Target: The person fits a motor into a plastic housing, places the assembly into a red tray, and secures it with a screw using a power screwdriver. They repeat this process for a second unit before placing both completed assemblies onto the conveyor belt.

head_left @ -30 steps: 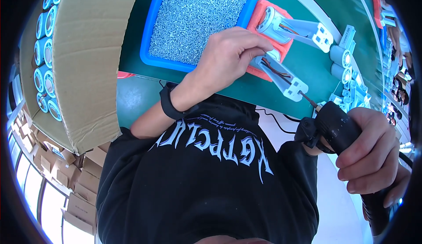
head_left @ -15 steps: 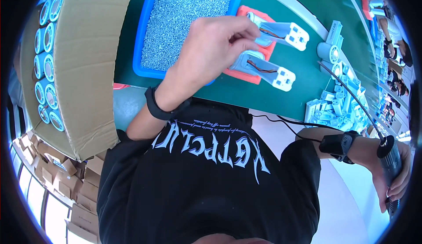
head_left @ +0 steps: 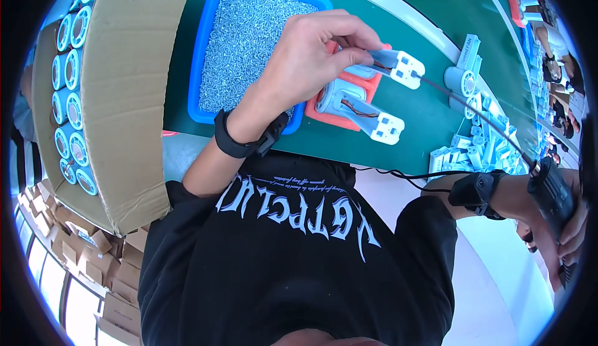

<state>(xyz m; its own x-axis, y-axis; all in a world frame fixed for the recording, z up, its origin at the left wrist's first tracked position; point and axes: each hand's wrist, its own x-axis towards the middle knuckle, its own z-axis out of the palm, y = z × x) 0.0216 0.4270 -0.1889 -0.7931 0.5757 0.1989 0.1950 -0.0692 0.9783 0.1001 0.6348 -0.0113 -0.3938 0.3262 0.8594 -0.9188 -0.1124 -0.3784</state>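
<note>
My left hand point(head_left: 314, 56) is closed, thumb and fingers pinching the far light-blue plastic housing point(head_left: 383, 59) near its middle. That housing has a white end plate point(head_left: 408, 70) with square holes and brown wires inside. In my right hand point(head_left: 564, 240) is a black electric screwdriver point(head_left: 551, 190); its long thin bit point(head_left: 476, 114) reaches to the white end plate. A second housing point(head_left: 358, 110) of the same kind lies nearer to me, its wires showing. Both rest in a red-orange holder point(head_left: 341, 122). My left fingers hide part of the far housing.
A blue tray point(head_left: 198, 90) full of small silver screws point(head_left: 240, 47) lies beside the holder on the green table point(head_left: 417, 134). At left stands a cardboard box point(head_left: 134, 90) of round light-blue parts point(head_left: 73, 78). Loose light-blue parts point(head_left: 476, 150) are heaped at right. Other people work at far right.
The screwdriver bit has come leftward, from apart to the far housing's end plate. My left fingers have shifted from between the housings onto the far one. The view has shifted slightly.
</note>
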